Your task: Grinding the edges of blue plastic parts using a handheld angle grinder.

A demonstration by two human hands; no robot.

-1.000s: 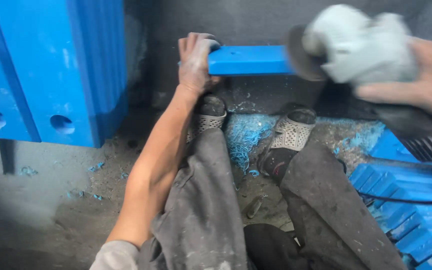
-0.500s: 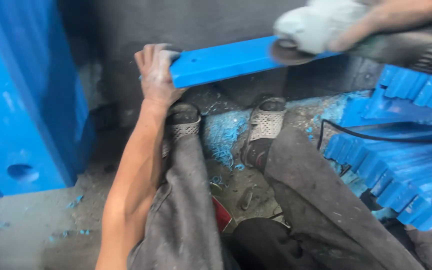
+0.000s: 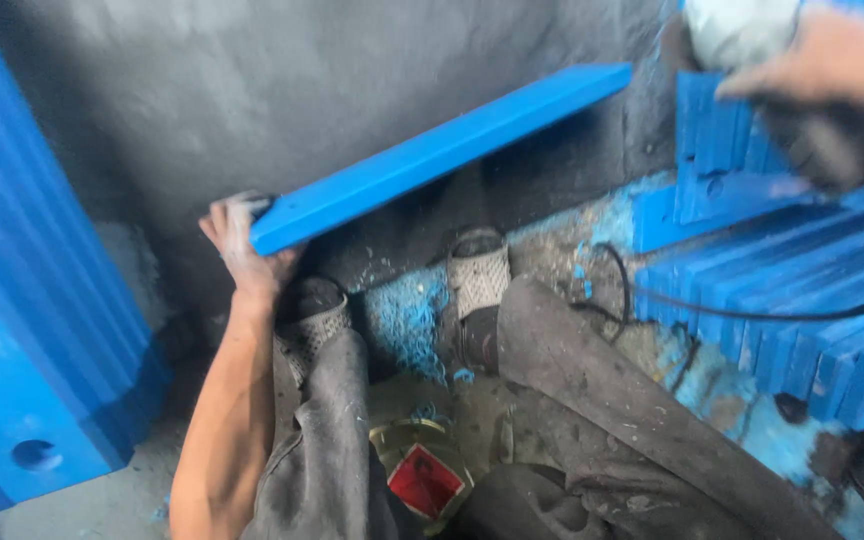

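Large blue block (image 3: 22,330) noted at the left edge of the floor, a round hole low in its face. Left hand (image 3: 242,245) is seen closed on the lower left end of the blue plank (image 3: 432,155), fingers wrapped over its end. The plank's long axis is tilted, rising from that grip toward the upper right, held before a grey wall (image 3: 302,90); its far end is left unsupported, just short of the right hand (image 3: 822,85). The right hand is blurred, wrapped about a dark power tool (image 3: 812,140) with a pale cloth above; how tightly it is closed cannot be told. Two mesh shoes (image 3: 477,275) are planted on a gritty floor (image 3: 552,250) strewn with blue shavings. Stacked blue slats (image 3: 782,300) are piled at the right, a black cable laid across them.
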